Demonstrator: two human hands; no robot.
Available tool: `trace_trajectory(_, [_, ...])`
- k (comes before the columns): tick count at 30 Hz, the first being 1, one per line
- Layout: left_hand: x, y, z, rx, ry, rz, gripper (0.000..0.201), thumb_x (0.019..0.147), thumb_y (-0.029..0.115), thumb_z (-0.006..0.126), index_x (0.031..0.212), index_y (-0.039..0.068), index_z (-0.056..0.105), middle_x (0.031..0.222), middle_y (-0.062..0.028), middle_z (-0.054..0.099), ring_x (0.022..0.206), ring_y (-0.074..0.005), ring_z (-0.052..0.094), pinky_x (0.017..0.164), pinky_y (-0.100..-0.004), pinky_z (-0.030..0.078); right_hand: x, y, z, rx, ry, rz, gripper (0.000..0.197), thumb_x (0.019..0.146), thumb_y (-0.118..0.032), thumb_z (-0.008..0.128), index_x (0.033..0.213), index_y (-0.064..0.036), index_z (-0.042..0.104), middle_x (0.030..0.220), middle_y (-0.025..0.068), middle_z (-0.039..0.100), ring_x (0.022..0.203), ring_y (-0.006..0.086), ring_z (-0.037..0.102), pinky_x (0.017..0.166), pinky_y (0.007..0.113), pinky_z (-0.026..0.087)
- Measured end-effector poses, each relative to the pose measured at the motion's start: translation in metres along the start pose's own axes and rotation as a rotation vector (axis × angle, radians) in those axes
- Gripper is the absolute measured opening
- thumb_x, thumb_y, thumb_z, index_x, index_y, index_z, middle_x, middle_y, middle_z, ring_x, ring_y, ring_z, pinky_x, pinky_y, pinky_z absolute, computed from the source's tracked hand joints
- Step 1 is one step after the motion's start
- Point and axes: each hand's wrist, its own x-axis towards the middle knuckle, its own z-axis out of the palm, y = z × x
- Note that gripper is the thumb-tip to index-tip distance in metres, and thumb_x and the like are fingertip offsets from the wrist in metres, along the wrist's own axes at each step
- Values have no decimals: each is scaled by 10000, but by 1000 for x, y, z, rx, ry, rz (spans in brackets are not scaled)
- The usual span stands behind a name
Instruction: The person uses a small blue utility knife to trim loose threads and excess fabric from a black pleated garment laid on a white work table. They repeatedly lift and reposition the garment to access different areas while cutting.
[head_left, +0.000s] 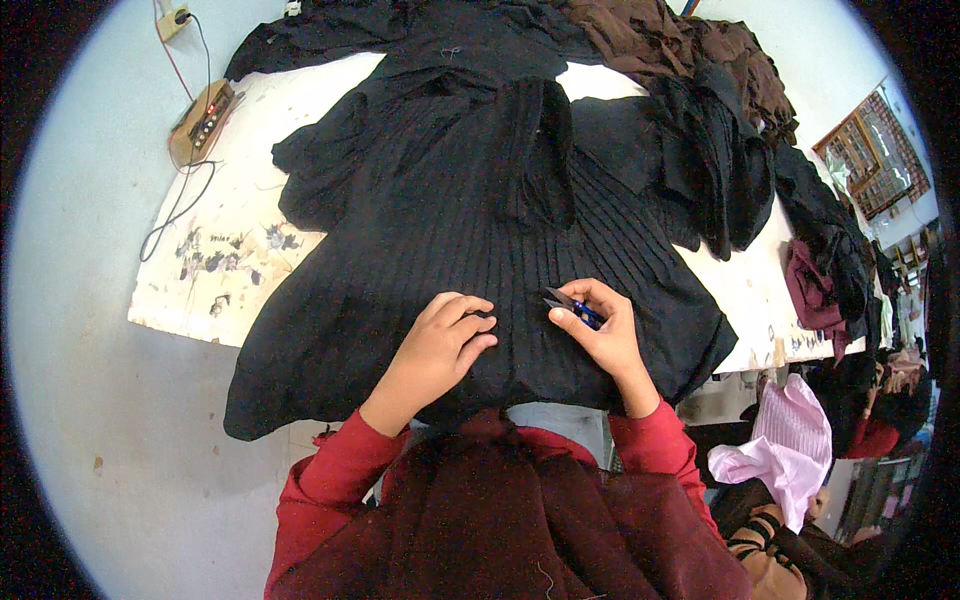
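A black pleated garment (440, 270) is spread over the white table, its lower edge hanging toward me over the near side. My left hand (437, 345) rests on the pleats left of centre, fingers curled and closed on the cloth; the fold between the fingertips is hard to see. In my right hand (612, 335) is a pair of thread snips (588, 317) with blue handles. Their dark blades point left, a little above the pleats and toward my left hand. A gap of cloth lies between the two hands.
The white table (170, 290) has dark stains. At its far left stands a wooden box with switches (200, 122) and a trailing cable. Brown cloth (690, 45) and more black cloth lie at the back. A maroon cloth (812, 290) is at right; pink striped cloth (790, 440) hangs near another person.
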Motion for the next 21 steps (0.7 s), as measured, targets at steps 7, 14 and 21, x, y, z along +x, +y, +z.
trace_trajectory(7, [5, -10, 5, -22, 76, -47, 103, 872, 126, 648, 865, 23, 644, 939, -87, 639, 904, -267, 605, 814, -359, 481, -1, 1, -2, -56, -31, 5, 316, 759, -309, 808, 956, -86, 702, 730, 3, 670, 653, 67, 592, 623, 241, 465])
trace_trajectory(14, [8, -8, -1, -222, 152, -312, 129, 882, 130, 656, 866, 4, 669, 847, -97, 634, 736, -196, 609, 664, -297, 475, 3, -42, 7, -347, -245, -83, 324, 753, -369, 781, 992, -171, 686, 715, 46, 665, 637, 221, 671, 579, 344, 514])
trace_trajectory(21, [9, -7, 0, -233, 147, -323, 132, 881, 129, 663, 867, -2, 669, 828, -91, 625, 690, -168, 570, 637, -287, 455, 8, -55, 24, -531, -275, -146, 253, 762, -328, 767, 913, -130, 719, 752, 65, 697, 660, 266, 678, 591, 346, 507])
